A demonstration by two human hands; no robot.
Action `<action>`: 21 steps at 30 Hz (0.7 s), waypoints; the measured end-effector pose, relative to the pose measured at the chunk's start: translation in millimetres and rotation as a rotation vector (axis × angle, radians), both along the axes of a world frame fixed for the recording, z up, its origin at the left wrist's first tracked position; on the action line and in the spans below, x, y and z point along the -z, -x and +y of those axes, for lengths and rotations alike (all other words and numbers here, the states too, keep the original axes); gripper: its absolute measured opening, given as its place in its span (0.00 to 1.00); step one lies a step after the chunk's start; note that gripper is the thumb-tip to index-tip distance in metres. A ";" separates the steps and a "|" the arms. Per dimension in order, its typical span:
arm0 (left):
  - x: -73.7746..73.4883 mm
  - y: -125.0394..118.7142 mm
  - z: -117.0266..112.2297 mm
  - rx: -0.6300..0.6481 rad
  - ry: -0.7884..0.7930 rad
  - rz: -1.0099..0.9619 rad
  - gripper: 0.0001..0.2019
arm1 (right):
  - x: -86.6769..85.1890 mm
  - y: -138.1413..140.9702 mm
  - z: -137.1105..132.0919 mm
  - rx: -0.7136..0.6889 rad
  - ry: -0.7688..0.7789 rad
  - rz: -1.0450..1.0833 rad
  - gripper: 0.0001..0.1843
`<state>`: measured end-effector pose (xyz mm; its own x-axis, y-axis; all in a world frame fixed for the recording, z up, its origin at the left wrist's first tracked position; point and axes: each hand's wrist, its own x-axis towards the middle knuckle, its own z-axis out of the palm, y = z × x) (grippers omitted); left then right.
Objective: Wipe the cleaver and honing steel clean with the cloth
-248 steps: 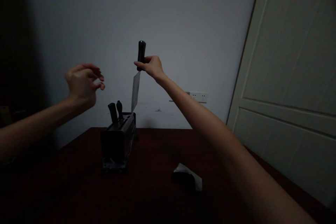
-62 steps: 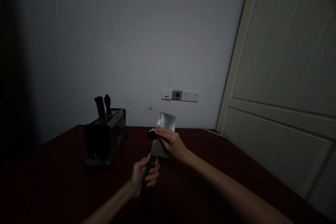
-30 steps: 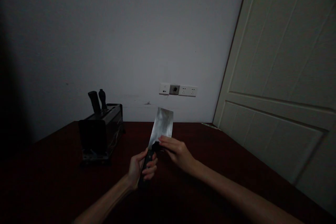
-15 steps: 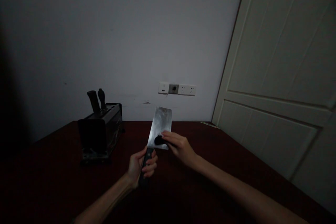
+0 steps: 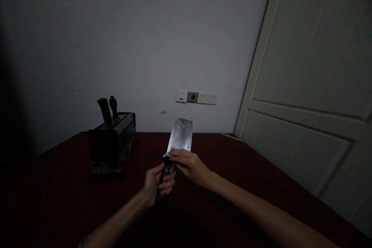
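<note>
My left hand point(image 5: 159, 183) is wrapped round the black handle of a cleaver point(image 5: 181, 133). The broad steel blade points up and away from me, above the dark red table. My right hand point(image 5: 190, 164) lies across the lower blade, its fingertips at the spot where blade meets handle. Pinched under those fingers is a small black thing point(image 5: 166, 159), mostly hidden; it looks like a cloth or pad, but I cannot tell which.
A black knife block point(image 5: 112, 141) with two dark handles sticking out stands on the table point(image 5: 232, 174) at the left. Sockets point(image 5: 196, 97) sit on the wall behind. A pale panelled door point(image 5: 302, 124) borders the table on the right.
My right hand has slid left and slightly down the blade towards the handle, with the black thing in its fingers. My left hand keeps its grip; the cleaver has shifted slightly right.
</note>
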<state>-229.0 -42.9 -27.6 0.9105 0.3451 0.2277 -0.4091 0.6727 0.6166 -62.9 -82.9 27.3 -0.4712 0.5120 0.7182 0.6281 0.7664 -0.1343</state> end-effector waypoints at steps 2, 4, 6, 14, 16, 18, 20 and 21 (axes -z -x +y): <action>0.1 -0.9 -1.3 0.008 -0.003 0.004 0.14 | -3.8 -4.4 3.2 0.045 -0.015 0.041 0.15; 0.0 -1.8 -3.5 0.022 -0.003 0.010 0.14 | -10.0 -10.4 8.6 0.117 -0.057 0.130 0.13; -0.1 -2.5 -5.1 0.032 -0.004 0.018 0.14 | -12.2 -12.5 10.6 0.149 -0.088 0.191 0.12; -0.5 -2.5 -4.6 0.001 0.020 0.051 0.14 | -4.0 1.6 -0.2 0.022 0.017 0.042 0.17; -0.9 -3.2 -6.8 0.014 0.018 0.068 0.14 | -17.0 -7.4 13.6 0.090 -0.021 0.106 0.15; -0.5 -4.1 -9.1 0.027 0.013 0.079 0.14 | -31.7 -20.6 31.7 0.175 -0.067 0.172 0.14; 0.8 -5.0 -10.7 0.035 0.003 0.085 0.14 | -42.0 -32.2 46.9 0.261 -0.106 0.228 0.13; 1.6 -5.2 -11.0 0.037 -0.003 0.086 0.14 | -44.0 -35.6 51.6 0.295 -0.124 0.253 0.13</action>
